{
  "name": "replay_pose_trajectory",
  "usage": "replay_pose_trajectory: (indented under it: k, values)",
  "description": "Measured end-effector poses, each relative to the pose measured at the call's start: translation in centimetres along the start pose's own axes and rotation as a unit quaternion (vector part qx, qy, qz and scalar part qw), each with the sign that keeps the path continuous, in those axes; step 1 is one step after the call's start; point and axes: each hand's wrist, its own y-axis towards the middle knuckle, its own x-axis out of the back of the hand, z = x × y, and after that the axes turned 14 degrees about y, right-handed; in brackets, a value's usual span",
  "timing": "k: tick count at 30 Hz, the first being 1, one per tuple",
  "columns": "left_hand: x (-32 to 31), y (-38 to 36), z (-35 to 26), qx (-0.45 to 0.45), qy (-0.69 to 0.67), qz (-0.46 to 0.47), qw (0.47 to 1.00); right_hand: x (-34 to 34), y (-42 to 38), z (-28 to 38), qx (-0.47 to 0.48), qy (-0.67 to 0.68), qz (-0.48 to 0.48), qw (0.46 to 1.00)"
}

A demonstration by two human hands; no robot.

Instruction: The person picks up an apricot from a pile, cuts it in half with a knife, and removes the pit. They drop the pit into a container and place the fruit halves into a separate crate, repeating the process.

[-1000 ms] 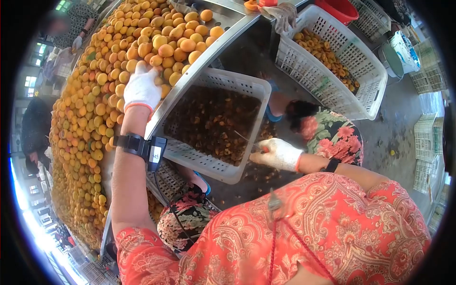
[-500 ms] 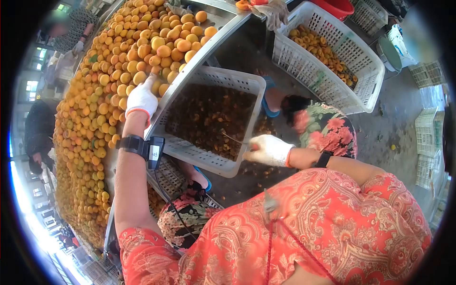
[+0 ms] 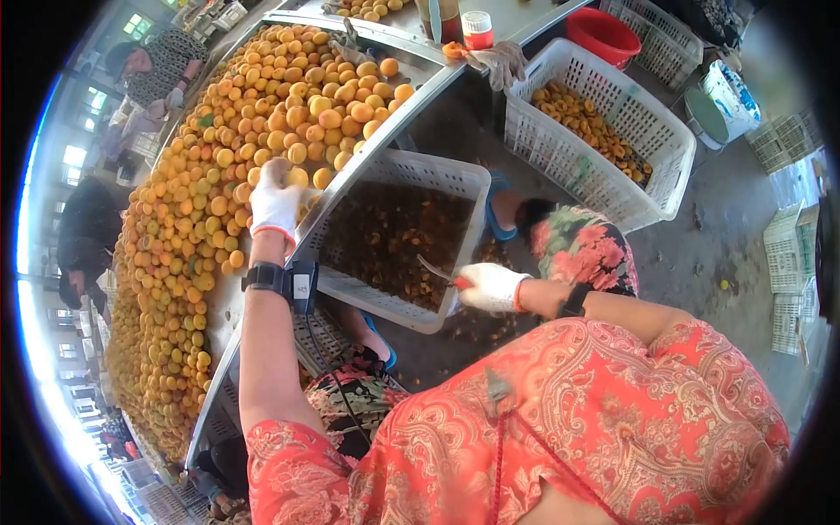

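My left hand [image 3: 276, 206], in a white glove with bare fingertips, is at the near edge of a heap of orange apricots [image 3: 206, 179] on a metal-edged table. Its fingers are curled against an apricot, partly hidden by the hand. In my gloved right hand [image 3: 493, 287] is a small knife [image 3: 430, 267] with a thin curved blade and a reddish handle, closed in the fingers. The blade points left over a white plastic crate [image 3: 385, 312], which stands below the table edge and holds dark brown bits and small orange pieces.
Another white crate [image 3: 604, 188] at the right holds split orange fruit. Behind it are a red basin [image 3: 602, 37] and a pail [image 3: 733, 101]. A red-labelled jar [image 3: 477, 31] and a grey glove [image 3: 500, 66] lie by the table corner. Other people stand across the table.
The view has shifted, showing more of the table's far end. My left hand's outstretched finger has curled in at the apricots. The knife in my right hand now shows more clearly.
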Motion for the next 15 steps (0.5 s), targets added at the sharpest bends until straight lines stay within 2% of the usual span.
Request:
replay_pose_trajectory:
  k: [1, 2, 3, 4, 6, 8, 12, 14, 15]
  values:
    - [0.9, -0.4, -0.3, 0.005, -0.088, 0.003, 0.996, 0.0, -0.2, 0.1, 0.001, -0.003, -0.001, 1.0]
    - [1.6, -1.3, -0.5, 0.015, -0.239, -0.009, 0.971, -0.1, -0.2, 0.1, 0.023, -0.003, -0.019, 1.0]
    - [3.4, -3.1, -2.5, 0.041, -0.329, 0.012, 0.943, -0.2, -0.2, 0.0, 0.045, -0.003, -0.034, 0.998]
    - [5.3, -4.9, -4.3, 0.068, -0.416, 0.034, 0.906, -0.7, 1.1, -2.1, 0.13, -0.044, -0.066, 0.988]
    - [7.0, -8.4, -5.9, 0.049, -0.59, 0.05, 0.804, -0.5, 1.6, -2.4, 0.16, -0.071, -0.058, 0.983]
    - [8.0, -11.8, -6.1, 0.004, -0.636, 0.087, 0.767, -1.2, 1.3, -2.4, 0.177, -0.049, -0.111, 0.977]
    - [8.9, -18.2, -8.8, -0.022, -0.653, 0.065, 0.754, -0.5, -2.1, 1.1, 0.205, -0.03, -0.112, 0.972]
    - [9.2, -20.9, -9.4, -0.017, -0.667, 0.057, 0.742, -0.6, -3.7, 3.1, 0.231, 0.053, -0.107, 0.966]
    - [9.4, -21.9, -9.6, -0.013, -0.676, 0.058, 0.734, -0.5, -5.8, 5.3, 0.215, 0.071, -0.097, 0.969]
